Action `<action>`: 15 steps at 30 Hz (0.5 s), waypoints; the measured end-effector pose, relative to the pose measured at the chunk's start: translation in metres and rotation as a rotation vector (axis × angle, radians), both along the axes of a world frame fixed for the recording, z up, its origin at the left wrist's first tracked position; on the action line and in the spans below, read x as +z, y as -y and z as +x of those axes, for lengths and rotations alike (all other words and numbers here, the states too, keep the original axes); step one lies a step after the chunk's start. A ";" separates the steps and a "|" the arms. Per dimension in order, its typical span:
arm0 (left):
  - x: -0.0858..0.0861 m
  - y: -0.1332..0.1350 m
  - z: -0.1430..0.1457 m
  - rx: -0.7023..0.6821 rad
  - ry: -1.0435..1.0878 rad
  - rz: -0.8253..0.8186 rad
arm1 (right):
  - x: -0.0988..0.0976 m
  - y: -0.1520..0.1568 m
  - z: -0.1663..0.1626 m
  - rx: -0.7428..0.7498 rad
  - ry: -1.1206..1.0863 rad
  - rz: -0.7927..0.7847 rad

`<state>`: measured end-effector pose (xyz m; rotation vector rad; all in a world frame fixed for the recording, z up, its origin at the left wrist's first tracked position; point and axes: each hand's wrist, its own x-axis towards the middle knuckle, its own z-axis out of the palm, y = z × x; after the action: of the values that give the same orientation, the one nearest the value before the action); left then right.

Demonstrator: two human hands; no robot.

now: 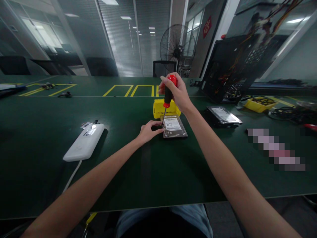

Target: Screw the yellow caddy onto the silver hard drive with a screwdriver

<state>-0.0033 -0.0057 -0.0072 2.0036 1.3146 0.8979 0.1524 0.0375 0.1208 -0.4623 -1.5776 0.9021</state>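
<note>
A hard drive (172,125) with a white label lies flat on the green table in front of me. My right hand (177,91) is wrapped round the handle of a red and black screwdriver (168,96), held nearly upright with its tip down at the drive's left edge. Beside that tip is my left hand (150,131), its thumb and forefinger closed in around it at the drive's edge. Whatever lies between these fingertips is too small to make out. Directly behind the drive stands a yellow plastic box (158,110).
A white power bank (85,142) with a cable lies left. To the right are another hard drive (224,116), a pixelated item (276,148) and a yellow tray (260,104) of parts. An open black computer case (223,69) with hanging wires stands behind them.
</note>
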 end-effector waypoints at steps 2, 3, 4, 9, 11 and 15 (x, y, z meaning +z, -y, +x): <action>0.001 0.000 0.000 0.001 -0.005 -0.003 | -0.001 0.000 0.000 -0.016 0.013 0.000; 0.001 0.000 0.000 0.001 -0.007 -0.004 | -0.001 -0.001 0.000 -0.015 0.017 0.006; 0.000 0.000 0.000 0.000 -0.007 -0.006 | -0.002 -0.001 0.000 -0.008 0.015 0.013; -0.001 -0.001 -0.001 -0.005 0.001 -0.020 | -0.003 -0.006 0.001 0.047 0.003 0.029; -0.001 -0.002 -0.001 -0.001 -0.002 -0.021 | -0.004 -0.007 0.002 0.035 0.024 0.038; -0.001 -0.001 -0.001 -0.004 0.005 -0.011 | -0.004 -0.009 0.004 0.007 0.034 0.076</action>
<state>-0.0038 -0.0046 -0.0080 1.9935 1.3096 0.8916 0.1561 0.0465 0.1170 -0.4207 -1.6390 0.8406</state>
